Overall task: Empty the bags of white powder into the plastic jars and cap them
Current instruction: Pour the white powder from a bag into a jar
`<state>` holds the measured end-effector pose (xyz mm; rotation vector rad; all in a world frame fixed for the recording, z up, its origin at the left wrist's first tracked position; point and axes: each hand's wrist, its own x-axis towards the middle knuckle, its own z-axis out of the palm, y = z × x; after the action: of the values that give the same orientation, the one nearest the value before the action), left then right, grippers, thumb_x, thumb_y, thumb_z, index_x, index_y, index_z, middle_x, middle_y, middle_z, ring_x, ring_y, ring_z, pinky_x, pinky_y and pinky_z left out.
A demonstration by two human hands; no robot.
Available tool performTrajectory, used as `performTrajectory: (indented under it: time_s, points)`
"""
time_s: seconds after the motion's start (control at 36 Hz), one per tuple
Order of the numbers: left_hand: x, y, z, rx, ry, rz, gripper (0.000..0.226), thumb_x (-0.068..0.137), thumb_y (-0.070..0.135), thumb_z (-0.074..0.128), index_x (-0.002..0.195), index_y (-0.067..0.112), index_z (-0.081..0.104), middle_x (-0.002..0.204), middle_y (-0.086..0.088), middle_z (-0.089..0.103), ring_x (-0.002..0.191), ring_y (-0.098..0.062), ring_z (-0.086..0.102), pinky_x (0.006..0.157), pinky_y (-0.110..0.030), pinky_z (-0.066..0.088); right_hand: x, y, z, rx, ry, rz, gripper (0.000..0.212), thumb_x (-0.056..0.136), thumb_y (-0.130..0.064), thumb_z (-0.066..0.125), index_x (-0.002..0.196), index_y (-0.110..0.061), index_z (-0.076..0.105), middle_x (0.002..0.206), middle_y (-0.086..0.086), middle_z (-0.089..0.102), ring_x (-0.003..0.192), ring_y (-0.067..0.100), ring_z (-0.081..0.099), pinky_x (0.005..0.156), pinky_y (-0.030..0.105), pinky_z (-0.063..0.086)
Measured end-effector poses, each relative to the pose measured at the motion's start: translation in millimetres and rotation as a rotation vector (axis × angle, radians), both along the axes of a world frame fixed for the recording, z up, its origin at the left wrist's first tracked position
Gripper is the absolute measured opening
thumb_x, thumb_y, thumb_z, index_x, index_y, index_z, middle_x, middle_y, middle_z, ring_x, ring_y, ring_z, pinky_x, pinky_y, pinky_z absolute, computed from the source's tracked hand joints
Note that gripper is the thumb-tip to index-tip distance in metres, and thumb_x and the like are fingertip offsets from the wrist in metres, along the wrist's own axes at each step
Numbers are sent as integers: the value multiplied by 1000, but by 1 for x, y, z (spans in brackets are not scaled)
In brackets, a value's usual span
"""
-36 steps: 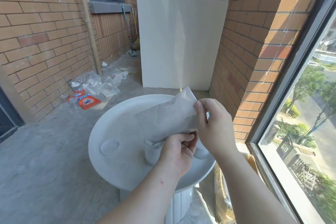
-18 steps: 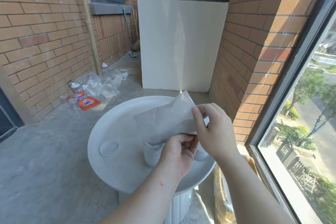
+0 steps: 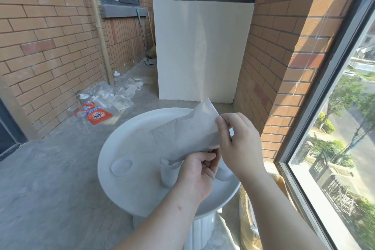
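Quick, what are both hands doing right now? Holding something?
Left hand: grips the lower end of the bag over the jar.
Right hand: pinches the bag's upper edge.

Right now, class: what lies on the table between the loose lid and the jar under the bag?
Head view: nothing, only bare white tabletop separates the lid from the jar under the bag.

Sunlit brick walls (image 3: pixel 50 32), concrete floor (image 3: pixel 50 178), window (image 3: pixel 334 148) right.

head cam | worn, looks forward and down | close over round table (image 3: pixel 129 144) | single view
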<state>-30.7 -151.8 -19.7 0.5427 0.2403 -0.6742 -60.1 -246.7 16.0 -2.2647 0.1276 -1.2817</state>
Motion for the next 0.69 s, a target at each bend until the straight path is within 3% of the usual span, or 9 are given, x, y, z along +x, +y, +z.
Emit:
performTrajectory:
  time_s: [0.69]
  points:
    - [-1, -1, 0, 22, 32, 16, 34, 79, -24, 44, 86, -3, 69, 79, -12, 73, 64, -19, 71, 58, -24, 58, -1, 2, 2, 25, 56, -11, 24, 100, -30, 46, 89, -15, 62, 81, -4, 58, 79, 24, 56, 69, 49, 48]
